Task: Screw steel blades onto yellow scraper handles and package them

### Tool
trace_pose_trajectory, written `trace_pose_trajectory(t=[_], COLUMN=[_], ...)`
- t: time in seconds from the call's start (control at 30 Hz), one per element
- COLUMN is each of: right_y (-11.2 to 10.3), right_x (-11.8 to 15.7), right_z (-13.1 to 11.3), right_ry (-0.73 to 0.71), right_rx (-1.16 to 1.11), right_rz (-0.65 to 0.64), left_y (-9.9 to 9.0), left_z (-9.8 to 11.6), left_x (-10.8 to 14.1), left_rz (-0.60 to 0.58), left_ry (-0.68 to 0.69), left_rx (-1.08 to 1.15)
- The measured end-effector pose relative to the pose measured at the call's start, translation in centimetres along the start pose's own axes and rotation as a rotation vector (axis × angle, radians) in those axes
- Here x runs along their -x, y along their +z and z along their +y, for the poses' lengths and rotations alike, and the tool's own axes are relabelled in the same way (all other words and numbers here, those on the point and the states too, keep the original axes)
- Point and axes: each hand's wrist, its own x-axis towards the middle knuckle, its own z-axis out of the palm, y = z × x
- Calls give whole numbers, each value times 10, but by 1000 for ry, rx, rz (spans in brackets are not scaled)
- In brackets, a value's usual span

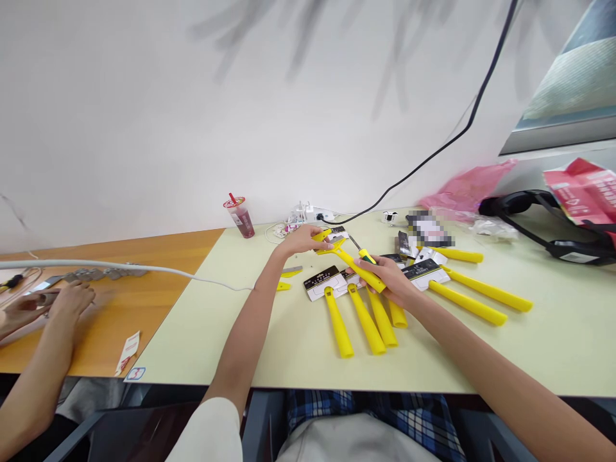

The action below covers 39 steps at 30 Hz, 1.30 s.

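My right hand [389, 279] grips the yellow handle of a hand tool [360, 269] above the pale green table [543, 359]. My left hand [303, 240] is at the tool's far end, its fingertips pinching a small yellow piece [321, 235]. Several loose yellow handles [366, 327] lie fanned out below my hands, and more [466, 303] lie to the right. Printed black-and-white cards [325, 282] lie among them. Near my left wrist are small yellow pieces [283, 286] and a grey metal blade [292, 270].
A co-worker's hands [70, 301] work at an adjoining orange table [163, 269] under a white cable [120, 265]. Against the wall stand a plastic drink cup [240, 218] and a white power strip [308, 213]. A pink plastic bag [466, 189] and a black strap [543, 224] lie at the far right.
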Motion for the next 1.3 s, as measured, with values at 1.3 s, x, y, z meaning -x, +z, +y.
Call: trace_pose_trajectory(t=[1.3], right_y=[3], right_x=[3], right_z=[-4], right_ry=[9], right_rx=[41], right_rz=[4], left_y=[-1], left_z=[9], left_x=[5], left_rz=[83], left_ry=[55], left_rx=[-93])
